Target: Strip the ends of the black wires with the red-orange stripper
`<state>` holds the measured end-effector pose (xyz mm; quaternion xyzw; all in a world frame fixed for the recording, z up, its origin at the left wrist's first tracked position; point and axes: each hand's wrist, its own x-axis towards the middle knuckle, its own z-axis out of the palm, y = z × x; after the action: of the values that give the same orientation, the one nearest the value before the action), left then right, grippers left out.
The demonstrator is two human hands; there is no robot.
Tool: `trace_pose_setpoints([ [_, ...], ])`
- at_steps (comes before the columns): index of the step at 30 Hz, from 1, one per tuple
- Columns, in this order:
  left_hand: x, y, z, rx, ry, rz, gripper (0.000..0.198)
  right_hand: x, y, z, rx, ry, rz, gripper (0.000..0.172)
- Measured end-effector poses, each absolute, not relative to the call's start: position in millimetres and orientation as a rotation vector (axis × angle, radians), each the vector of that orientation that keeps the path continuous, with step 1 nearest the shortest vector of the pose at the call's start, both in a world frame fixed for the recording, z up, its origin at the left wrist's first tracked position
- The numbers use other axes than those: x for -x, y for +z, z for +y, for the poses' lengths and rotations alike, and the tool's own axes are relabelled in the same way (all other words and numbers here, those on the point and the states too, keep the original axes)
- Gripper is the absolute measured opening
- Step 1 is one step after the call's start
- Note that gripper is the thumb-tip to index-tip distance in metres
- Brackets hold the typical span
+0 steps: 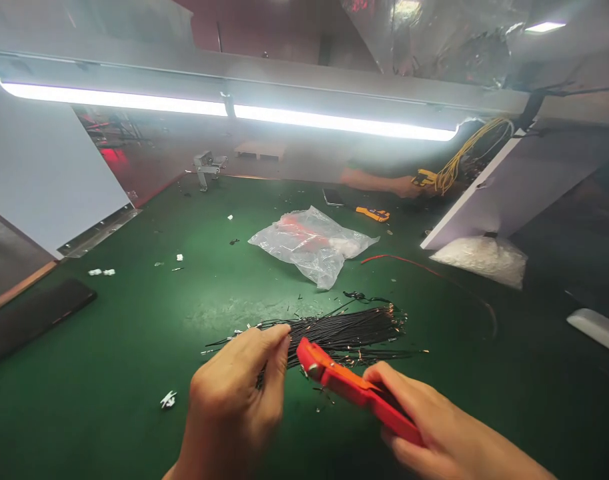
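Observation:
My left hand [244,387] is closed in a pinch, thumb against forefinger, above a bundle of thin black wires [354,328]. What lies between those fingertips is too small to make out. My right hand [434,420] grips a red wire stripper [354,387], whose head points up and left, close beside the left fingertips but apart from them. The wires lie roughly sideways on the green table [134,340], with bare copper showing at their right ends. Part of the bundle is hidden behind my left hand.
Behind the wires lies a clear plastic bag [314,243] with red contents. Beyond it are an orange-yellow hand tool [373,213] and a phone-like slab [333,197]. A red wire [434,270] curves rightward near a bag of pale pieces [479,259]. Another person's arm [384,181] reaches in at the back.

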<state>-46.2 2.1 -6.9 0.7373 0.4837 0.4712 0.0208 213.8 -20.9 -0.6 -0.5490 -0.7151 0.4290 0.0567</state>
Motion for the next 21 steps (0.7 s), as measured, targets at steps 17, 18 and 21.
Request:
trace_pose_setpoints([
  [17,52,-6,-2,-2.624,1.316,1.450,0.033,-211,-79,-35,0.471,2.326,-0.649,0.055],
  [18,52,-6,-2,-2.650,1.332,1.455,0.033,-211,-79,-35,0.448,2.338,-0.596,0.055],
  [21,50,-7,-2,-2.696,1.374,1.492,0.030,-211,-82,-36,0.431,2.361,-0.535,0.055],
])
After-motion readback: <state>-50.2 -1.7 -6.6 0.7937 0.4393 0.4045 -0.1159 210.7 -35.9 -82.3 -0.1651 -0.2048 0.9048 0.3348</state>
